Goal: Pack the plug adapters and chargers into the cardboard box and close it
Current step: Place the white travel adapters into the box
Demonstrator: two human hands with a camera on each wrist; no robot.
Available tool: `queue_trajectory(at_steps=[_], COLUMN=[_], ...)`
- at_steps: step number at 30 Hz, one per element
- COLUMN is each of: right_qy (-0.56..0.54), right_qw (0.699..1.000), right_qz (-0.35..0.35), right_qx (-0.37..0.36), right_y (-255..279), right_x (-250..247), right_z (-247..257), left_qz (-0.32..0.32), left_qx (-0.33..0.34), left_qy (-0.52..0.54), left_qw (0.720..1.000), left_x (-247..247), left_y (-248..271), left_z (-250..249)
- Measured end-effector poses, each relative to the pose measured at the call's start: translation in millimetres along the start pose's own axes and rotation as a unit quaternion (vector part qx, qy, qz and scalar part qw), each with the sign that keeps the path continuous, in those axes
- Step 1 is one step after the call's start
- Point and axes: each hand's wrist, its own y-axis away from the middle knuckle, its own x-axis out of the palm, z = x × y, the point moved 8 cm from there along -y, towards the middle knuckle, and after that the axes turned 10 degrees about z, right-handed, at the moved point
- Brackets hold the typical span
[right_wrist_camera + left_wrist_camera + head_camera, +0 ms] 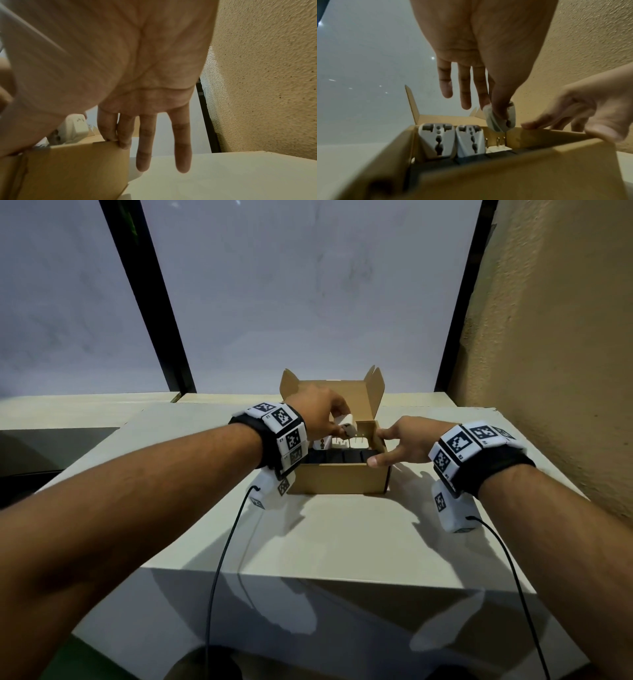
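An open cardboard box [337, 477] sits on a pale tabletop [342, 535], its lid flap standing up at the back. The left hand [317, 414] hovers over the box, thumb and forefinger pinching a white adapter [500, 119] just above the back right corner; its other fingers hang straight. The right hand [409, 441] rests on the box's right wall, fingers straight, thumb on the near corner and forefinger on the rim, holding nothing. Inside, two grey-white adapters [436, 140] stand side by side against the back wall, sockets facing up, and a white plug [498, 148] with its pins upward lies beside them. Dark chargers [337, 457] fill the front row
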Motion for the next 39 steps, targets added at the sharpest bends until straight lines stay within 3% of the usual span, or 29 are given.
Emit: queue_trajectory(at_steps=[11, 22, 39], right_qy=[-0.014, -0.01, -0.027], right_qw=[1.0, 1.0, 1.0], right_qz=[-0.003, -0.001, -0.003], right_qx=[-0.007, -0.009, -0.009], right_y=[-5, -3, -1], right_x=[-1, 0, -1], right_z=[-4, -2, -3], left_qz=[0.087, 0.137, 0.123], left_qx=[-0.038, -0.029, -0.038], left_qy=[-0.083, -0.155, -0.162], left_qw=[0.992, 0.978, 0.978], left_x=[21, 31, 37], left_y=[-16, -22, -26], left_z=[3, -5, -2])
